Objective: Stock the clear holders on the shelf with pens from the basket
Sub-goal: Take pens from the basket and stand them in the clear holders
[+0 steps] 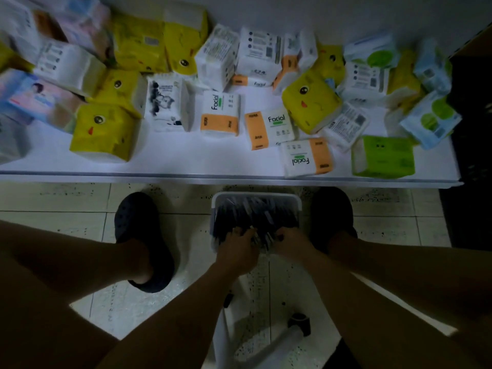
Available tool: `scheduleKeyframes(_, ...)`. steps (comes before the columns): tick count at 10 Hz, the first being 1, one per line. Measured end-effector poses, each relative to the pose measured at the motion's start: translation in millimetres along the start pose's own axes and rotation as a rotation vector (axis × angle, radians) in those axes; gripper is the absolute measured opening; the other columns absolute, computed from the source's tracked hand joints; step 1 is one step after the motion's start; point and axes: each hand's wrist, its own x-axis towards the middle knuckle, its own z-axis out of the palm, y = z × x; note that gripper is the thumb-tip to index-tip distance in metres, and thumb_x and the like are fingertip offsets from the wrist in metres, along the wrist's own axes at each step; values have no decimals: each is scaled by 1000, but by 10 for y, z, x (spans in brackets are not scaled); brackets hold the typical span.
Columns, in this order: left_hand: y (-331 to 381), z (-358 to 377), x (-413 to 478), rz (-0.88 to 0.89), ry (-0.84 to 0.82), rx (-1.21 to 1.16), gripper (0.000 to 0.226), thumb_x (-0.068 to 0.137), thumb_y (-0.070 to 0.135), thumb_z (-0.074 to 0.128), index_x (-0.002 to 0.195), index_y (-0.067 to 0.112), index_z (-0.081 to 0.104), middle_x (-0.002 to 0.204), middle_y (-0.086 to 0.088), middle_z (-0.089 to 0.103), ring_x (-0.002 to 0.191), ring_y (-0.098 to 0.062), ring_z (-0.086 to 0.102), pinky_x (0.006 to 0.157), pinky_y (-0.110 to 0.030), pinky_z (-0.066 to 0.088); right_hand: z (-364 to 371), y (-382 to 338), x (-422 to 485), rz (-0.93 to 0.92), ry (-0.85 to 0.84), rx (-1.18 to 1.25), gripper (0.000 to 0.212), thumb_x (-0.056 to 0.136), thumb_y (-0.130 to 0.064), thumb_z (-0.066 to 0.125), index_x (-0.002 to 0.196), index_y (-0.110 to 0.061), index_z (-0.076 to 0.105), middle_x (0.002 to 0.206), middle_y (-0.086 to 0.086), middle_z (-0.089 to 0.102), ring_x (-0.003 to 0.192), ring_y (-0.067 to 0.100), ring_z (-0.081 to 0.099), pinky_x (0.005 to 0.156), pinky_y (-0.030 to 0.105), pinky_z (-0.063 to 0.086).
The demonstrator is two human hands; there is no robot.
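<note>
A white basket (pixel 257 197) full of dark pens (pixel 253 214) stands on the tiled floor between my feet, just below the shelf edge. Both hands reach down into its near end. My left hand (pixel 237 247) has its fingers curled into the pens and grips a bunch of them. My right hand (pixel 290 242) also curls its fingers round several pens. No clear holders are in view.
A white shelf (pixel 186 161) above the basket carries many tissue packs (pixel 103 131) in yellow, orange, green and blue. My dark shoes (pixel 143 235) flank the basket. A dark crate (pixel 471 129) stands at the right. A small dark object (pixel 299 323) lies on the floor.
</note>
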Motion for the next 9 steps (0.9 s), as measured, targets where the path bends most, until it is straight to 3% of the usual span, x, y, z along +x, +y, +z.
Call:
scheduleKeyframes(1,13,-28,65,12,-24,31,46,99,38,40,143,26,39,140,-13,37,118,-36,43,97,-43,44,96,7,39,9,-46,5,20,94,-21,56,107,-8,63,95,5,62,84,12,43,72,15,35)
scheduleKeyframes(2,50,-27,77,4,-21,113,47,98,37,41,144,29,35,144,-14,29,123,-38,38,97,-44,40,148,6,56,51,-74,-2,31,94,-24,53,119,-7,60,118,14,63,93,20,53,80,27,40)
scheduleKeyframes(3,128,-31,94,-41,-68,243,55,95,37,46,146,30,29,149,-13,21,132,-37,30,100,-48,37,154,4,66,77,-103,2,34,95,-26,52,124,-8,58,123,16,61,113,31,57,93,35,44)
scheduleKeyframes(4,206,-97,111,-73,-141,305,63,91,32,54,147,26,26,150,-12,20,135,-36,24,105,-49,31,158,22,93,67,-132,41,36,96,-25,53,126,-8,57,125,15,60,116,30,56,94,32,43)
scheduleKeyframes(5,189,-126,173,-48,-117,380,60,90,32,54,144,19,31,144,-16,28,130,-35,31,102,-47,34,152,49,114,88,-150,75,36,95,-26,55,125,-6,58,124,16,61,116,30,56,94,32,43)
scheduleKeyframes(6,63,-172,260,-96,-132,294,55,91,34,55,139,14,40,136,-17,38,121,-35,43,96,-46,43,153,76,114,132,-170,96,37,94,-27,56,122,-2,61,121,17,62,115,32,57,95,34,45)
scheduleKeyframes(7,-21,-203,229,-143,-44,51,31,92,28,54,115,9,63,105,-11,63,95,-28,61,79,-41,55,161,68,88,62,-175,129,35,97,-19,54,126,-1,58,125,20,58,119,33,52,102,39,44)
scheduleKeyframes(8,-42,-204,145,-243,20,-149,21,93,23,51,86,8,65,67,0,58,61,-17,55,57,-29,48,148,70,64,29,-95,86,32,95,-23,56,117,-1,63,111,17,62,104,27,56,86,29,46)
scheduleKeyframes(9,-11,-227,55,-302,27,-281,20,88,15,54,70,8,60,58,0,52,52,-13,49,49,-23,41,71,59,5,42,19,71,19,90,-23,64,86,-4,64,76,7,55,75,20,52,59,21,38)
